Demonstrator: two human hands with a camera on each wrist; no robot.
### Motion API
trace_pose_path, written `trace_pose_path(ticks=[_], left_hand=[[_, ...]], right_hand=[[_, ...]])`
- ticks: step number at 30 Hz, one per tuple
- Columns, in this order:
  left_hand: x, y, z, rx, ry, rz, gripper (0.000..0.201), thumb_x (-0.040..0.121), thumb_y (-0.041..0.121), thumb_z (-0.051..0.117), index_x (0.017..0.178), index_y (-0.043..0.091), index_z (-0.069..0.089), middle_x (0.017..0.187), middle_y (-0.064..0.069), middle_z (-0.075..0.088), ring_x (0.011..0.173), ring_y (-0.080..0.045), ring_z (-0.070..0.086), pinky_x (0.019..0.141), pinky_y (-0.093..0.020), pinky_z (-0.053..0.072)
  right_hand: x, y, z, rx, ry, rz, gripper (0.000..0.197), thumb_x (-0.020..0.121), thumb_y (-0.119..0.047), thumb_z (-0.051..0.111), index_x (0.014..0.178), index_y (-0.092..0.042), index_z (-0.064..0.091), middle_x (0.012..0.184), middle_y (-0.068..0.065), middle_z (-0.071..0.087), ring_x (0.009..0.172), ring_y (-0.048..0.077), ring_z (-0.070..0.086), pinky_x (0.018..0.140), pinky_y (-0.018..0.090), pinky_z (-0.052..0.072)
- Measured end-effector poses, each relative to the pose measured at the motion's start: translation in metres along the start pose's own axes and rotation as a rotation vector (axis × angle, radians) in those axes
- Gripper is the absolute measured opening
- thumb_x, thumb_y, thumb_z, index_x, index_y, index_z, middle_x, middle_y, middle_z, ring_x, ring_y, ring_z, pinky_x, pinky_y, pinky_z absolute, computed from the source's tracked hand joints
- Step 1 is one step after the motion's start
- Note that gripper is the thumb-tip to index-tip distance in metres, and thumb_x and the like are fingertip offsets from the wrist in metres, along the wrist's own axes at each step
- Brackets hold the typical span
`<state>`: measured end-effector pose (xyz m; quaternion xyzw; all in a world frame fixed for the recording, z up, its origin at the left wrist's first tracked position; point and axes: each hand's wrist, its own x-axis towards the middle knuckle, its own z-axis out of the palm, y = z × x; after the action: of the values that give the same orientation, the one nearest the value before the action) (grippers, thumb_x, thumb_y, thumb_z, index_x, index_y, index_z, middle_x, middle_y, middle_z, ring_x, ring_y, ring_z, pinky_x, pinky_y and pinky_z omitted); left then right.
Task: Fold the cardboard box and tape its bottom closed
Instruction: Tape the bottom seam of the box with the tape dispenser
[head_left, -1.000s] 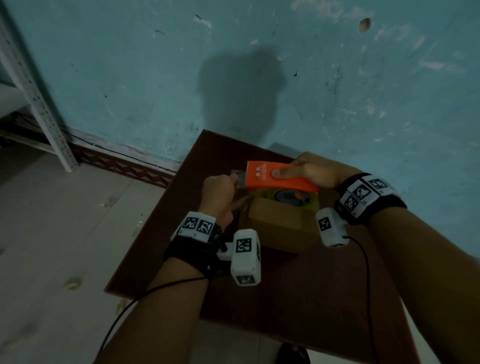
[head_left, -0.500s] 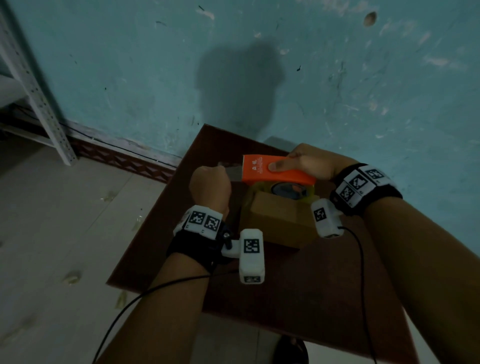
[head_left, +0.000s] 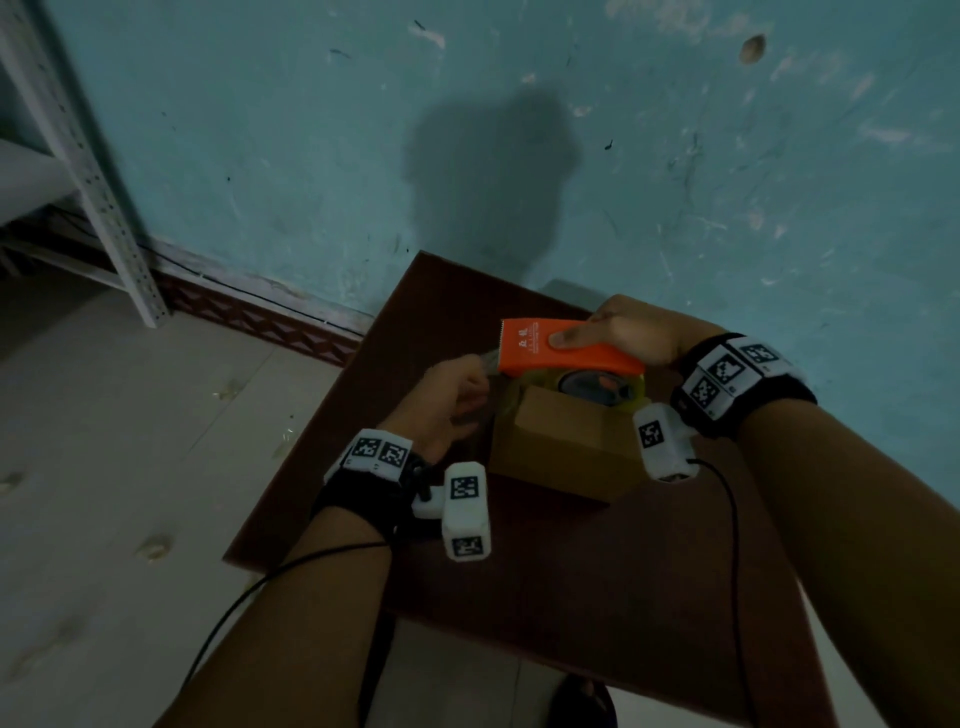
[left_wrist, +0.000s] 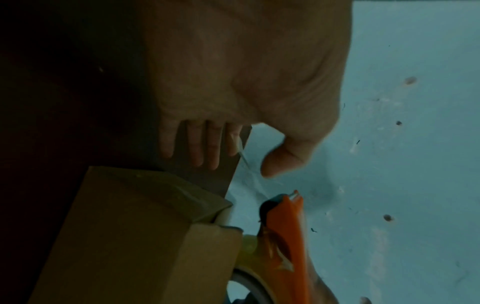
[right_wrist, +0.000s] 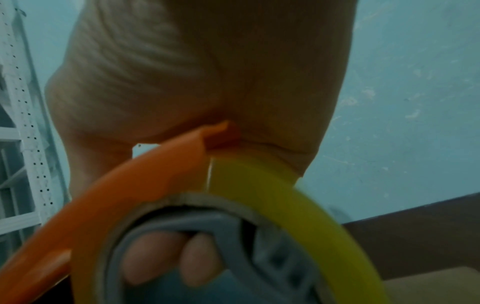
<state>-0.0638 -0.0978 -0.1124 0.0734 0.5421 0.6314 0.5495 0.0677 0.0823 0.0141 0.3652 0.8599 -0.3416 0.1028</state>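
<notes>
While both forearms are reaching in over the near edge of the dark brown table (head_left: 571, 597), the cardboard box (head_left: 561, 447) is sitting folded up near the table's middle, between the two wrists. Wrist-camera pods are hanging off black bands on both arms, cables trailing back.

Left hand (head_left: 447, 400) is hovering just left of the box, fingers (left_wrist: 207, 144) curling down, thumb set against the index finger. Clear tape strip (left_wrist: 246, 164) is running through that pinch and stretching toward the dispenser's toothed end. Strip is thin and hard to see in the head view; left wrist view is showing it better.

Right hand (head_left: 623, 332) is wrapping the orange tape dispenser (head_left: 550, 353) from above, thumb lying flat on the orange side. In the right wrist view two fingertips (right_wrist: 200, 259) are poking through the grey hub, so the grip is clamped tight around it. Dispenser is sitting over the box's far top edge; whether it's touching the cardboard I cannot tell. Yellowish tape roll (right_wrist: 298, 195) is mounted under the orange cover.

Beyond the table, a scuffed teal wall (head_left: 727, 182) is carrying a head-shaped shadow. White perforated shelving upright (head_left: 88, 176) is standing far left on the pale floor.
</notes>
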Motion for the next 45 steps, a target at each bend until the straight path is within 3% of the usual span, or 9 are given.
trace_pose_path(ticks=[3,7,15,19,22,27,32,39,45], left_hand=[[0.002,-0.012,0.010,0.124,-0.041,0.027,0.076,0.087,0.020,0.085,0.138,0.020,0.028,0.135,-0.011,0.058,0.123,-0.028,0.062,0.097,-0.047,0.056],[0.010,-0.025,0.024,0.206,0.013,0.087,0.079,0.083,0.020,0.090,0.127,0.026,0.025,0.132,-0.007,0.059,0.118,-0.024,0.063,0.095,-0.044,0.058],[0.010,-0.022,0.037,0.215,0.092,0.057,0.108,0.083,0.017,0.088,0.155,0.021,0.006,0.134,-0.008,0.060,0.119,-0.026,0.061,0.106,-0.050,0.054],[0.009,-0.024,0.039,0.260,0.136,0.095,0.092,0.083,0.016,0.088,0.143,0.020,0.019,0.131,-0.008,0.056,0.102,-0.018,0.059,0.092,-0.042,0.053],[0.009,-0.022,0.039,0.236,0.145,0.077,0.109,0.078,0.018,0.092,0.153,0.021,0.013,0.140,-0.008,0.052,0.122,-0.028,0.059,0.107,-0.050,0.053],[0.009,-0.020,0.037,0.177,0.137,0.058,0.105,0.072,0.016,0.096,0.143,0.027,0.020,0.133,-0.007,0.056,0.119,-0.029,0.062,0.105,-0.054,0.055],[0.010,-0.020,0.035,0.193,0.133,0.072,0.091,0.073,0.014,0.094,0.131,0.029,0.026,0.127,-0.006,0.055,0.118,-0.028,0.061,0.105,-0.055,0.054],[0.011,-0.022,0.035,0.231,0.133,0.114,0.084,0.075,0.013,0.094,0.125,0.024,0.027,0.123,-0.004,0.055,0.116,-0.026,0.062,0.104,-0.053,0.056],[0.013,-0.010,0.022,0.196,-0.002,-0.043,0.077,0.075,0.012,0.089,0.133,0.022,0.039,0.133,-0.013,0.059,0.122,-0.033,0.061,0.095,-0.051,0.055]], right_hand=[[0.002,-0.005,0.001,-0.031,0.013,0.008,0.043,0.092,-0.056,0.071,0.086,-0.013,0.073,0.075,0.000,0.075,0.066,0.015,0.069,0.072,0.029,0.051],[0.006,-0.008,0.000,-0.053,0.003,0.016,0.046,0.092,-0.057,0.071,0.093,-0.011,0.073,0.085,0.006,0.076,0.073,0.019,0.070,0.078,0.033,0.053],[0.008,-0.007,-0.005,-0.005,0.005,0.046,0.042,0.092,-0.054,0.072,0.093,-0.013,0.072,0.087,0.007,0.077,0.069,0.019,0.072,0.074,0.030,0.056],[0.004,-0.009,-0.015,0.038,0.025,0.057,0.046,0.093,-0.053,0.073,0.087,-0.007,0.073,0.065,0.002,0.077,0.050,0.012,0.070,0.058,0.022,0.056],[-0.001,-0.011,-0.015,0.059,-0.010,0.077,0.047,0.094,-0.051,0.071,0.090,-0.005,0.072,0.064,0.004,0.075,0.048,0.014,0.068,0.055,0.022,0.056],[-0.004,-0.006,-0.005,0.018,-0.031,0.107,0.045,0.094,-0.052,0.071,0.095,-0.007,0.073,0.077,0.009,0.076,0.057,0.018,0.070,0.063,0.027,0.056],[-0.009,0.002,-0.006,0.069,-0.041,0.147,0.046,0.093,-0.054,0.071,0.097,-0.008,0.073,0.070,0.004,0.078,0.056,0.017,0.071,0.063,0.027,0.058],[-0.011,-0.004,-0.006,-0.084,-0.100,0.158,0.057,0.094,-0.057,0.068,0.106,-0.002,0.075,0.098,0.023,0.078,0.072,0.025,0.070,0.070,0.030,0.055],[-0.007,-0.010,-0.003,-0.203,-0.078,0.162,0.042,0.096,-0.059,0.065,0.094,-0.017,0.066,0.090,0.006,0.070,0.075,0.020,0.065,0.076,0.032,0.049]])
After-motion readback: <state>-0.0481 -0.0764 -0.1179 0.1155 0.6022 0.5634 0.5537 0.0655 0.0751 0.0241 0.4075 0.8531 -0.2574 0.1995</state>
